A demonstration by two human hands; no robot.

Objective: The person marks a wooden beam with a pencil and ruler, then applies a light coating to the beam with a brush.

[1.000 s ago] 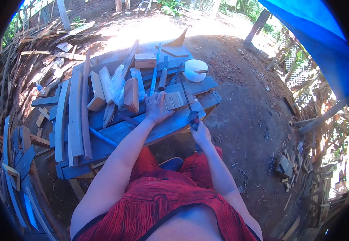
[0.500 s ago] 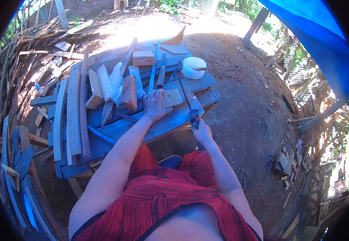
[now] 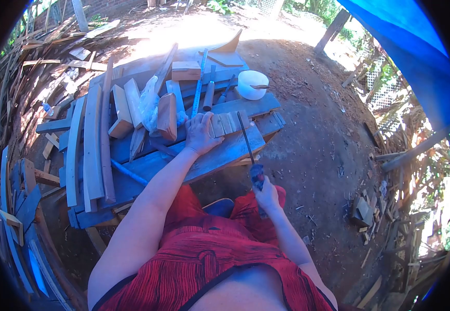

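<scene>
On the plank workbench (image 3: 219,158), my left hand (image 3: 200,136) presses down on the left end of a light wooden block (image 3: 226,124) that has lines across its top. My right hand (image 3: 266,195) is wrapped round the dark handle of a saw (image 3: 245,133). The saw's thin blade points up and away, its far part lying over the block's right end. Beside my left hand stand a reddish wood block (image 3: 167,117) and a clear plastic bag (image 3: 148,105).
Behind the block are a white bowl (image 3: 252,85), a chisel-like tool (image 3: 209,95) and a blue ruler (image 3: 199,83). Long curved boards (image 3: 93,150) lie on the bench's left. Scrap wood (image 3: 363,210) is on the ground at right.
My right hand has drawn the saw back toward my body and slightly right. My left hand stays on the block.
</scene>
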